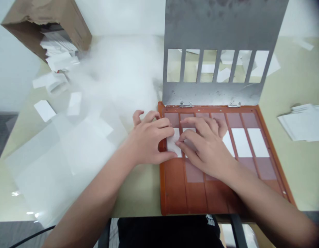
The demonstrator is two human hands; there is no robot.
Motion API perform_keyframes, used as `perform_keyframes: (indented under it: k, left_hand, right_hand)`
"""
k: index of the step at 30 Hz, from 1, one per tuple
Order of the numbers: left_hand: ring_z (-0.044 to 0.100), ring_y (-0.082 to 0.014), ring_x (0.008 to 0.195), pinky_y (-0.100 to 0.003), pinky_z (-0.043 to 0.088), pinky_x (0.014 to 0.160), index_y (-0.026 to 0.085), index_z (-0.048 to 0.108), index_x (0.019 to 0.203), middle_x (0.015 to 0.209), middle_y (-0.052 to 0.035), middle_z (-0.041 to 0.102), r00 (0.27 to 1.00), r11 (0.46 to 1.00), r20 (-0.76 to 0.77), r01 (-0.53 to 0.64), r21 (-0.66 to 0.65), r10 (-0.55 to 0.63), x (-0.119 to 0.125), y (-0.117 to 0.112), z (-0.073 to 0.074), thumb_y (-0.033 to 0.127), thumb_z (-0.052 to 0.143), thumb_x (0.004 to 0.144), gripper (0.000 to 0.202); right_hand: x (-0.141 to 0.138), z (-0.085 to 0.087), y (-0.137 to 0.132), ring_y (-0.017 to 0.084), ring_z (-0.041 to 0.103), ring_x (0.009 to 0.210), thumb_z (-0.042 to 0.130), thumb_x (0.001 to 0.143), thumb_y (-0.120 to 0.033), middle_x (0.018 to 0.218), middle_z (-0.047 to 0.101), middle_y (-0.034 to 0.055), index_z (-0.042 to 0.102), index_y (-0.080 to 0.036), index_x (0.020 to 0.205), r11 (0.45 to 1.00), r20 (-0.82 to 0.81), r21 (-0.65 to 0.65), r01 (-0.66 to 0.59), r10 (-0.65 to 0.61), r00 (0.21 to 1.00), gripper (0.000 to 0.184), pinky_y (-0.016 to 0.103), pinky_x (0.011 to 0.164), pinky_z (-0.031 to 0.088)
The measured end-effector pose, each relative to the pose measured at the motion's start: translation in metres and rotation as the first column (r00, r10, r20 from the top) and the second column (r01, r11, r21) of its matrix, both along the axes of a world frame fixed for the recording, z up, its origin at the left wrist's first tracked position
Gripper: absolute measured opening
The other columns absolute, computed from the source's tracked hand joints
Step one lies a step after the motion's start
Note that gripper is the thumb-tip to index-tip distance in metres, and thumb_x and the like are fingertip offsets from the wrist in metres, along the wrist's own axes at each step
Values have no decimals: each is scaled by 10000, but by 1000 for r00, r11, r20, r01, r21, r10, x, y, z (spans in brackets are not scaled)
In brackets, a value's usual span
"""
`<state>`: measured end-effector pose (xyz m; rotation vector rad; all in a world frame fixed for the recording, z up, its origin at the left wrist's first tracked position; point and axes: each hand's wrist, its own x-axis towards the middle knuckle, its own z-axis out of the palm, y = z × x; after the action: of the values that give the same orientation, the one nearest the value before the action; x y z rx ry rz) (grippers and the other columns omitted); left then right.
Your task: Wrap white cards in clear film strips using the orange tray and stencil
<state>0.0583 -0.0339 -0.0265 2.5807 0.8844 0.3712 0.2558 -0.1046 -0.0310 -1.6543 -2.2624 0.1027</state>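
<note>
White card lies in the leftmost slot of the orange tray, near the tray's left edge. Farther left, at the far left corner of the counter, a cardboard box lies tipped over, with white cards spilling from its mouth. More loose cards lie scattered below it, and clear plastic sheets cover the counter's left side. A hazy white patch beside them is too blurred to make out. The left hand is curved over the white card, fingers on its upper part and thumb along its lower end, not clenched; whether it grips the card, I cannot tell. The right hand reaches in from the right, its fingers spread over a second card in the next slot, which they mostly hide; a grip cannot be told here either. Three more cards lie in the slots to the right. A metal plate with six windows stands hinged along the tray's far edge. A stack of white sheets lies near the counter's right edge
</note>
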Motion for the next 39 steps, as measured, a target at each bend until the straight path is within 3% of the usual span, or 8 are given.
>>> perform_keyframes:
  k: [22,26,33,39]
  left_hand:
    - [509,-297,1063,-541,172,963,226,655,837,1036,-28,717,1000,1000,-9,-8,10,8,0,0,0,457,683,763,244]
    - [505,-301,1061,-543,180,958,229,660,844,1027,-34,716,1000,1000,-11,-2,8,2,0,0,1,452,668,772,235]
    - [510,-285,1045,-554,177,962,234,665,813,1033,-28,722,1000,999,-3,-14,44,14,0,-2,1,287,564,849,119]
    - [531,-279,1041,-557,180,971,246,700,846,1052,-21,730,999,998,23,-31,51,30,0,-3,-2,304,602,840,114]
  right_hand:
    - [-1,-2,1,311,478,1154,530,943,-316,1242,599,74,600,-228,864,997,-19,-38,68,-68,997,137,535,1002,214]
    - [-1,-2,3,320,476,1153,517,947,-343,1255,586,91,608,-239,993,995,-42,-46,87,-89,995,146,531,976,233]
    - [2,-2,6,395,384,1257,485,948,-450,1432,446,133,521,-306,1357,988,3,-109,112,-112,994,435,644,984,240]
    - [7,-3,8,420,301,1346,411,975,-502,1508,355,140,500,-304,1410,985,112,-146,89,-73,991,486,747,1026,155]
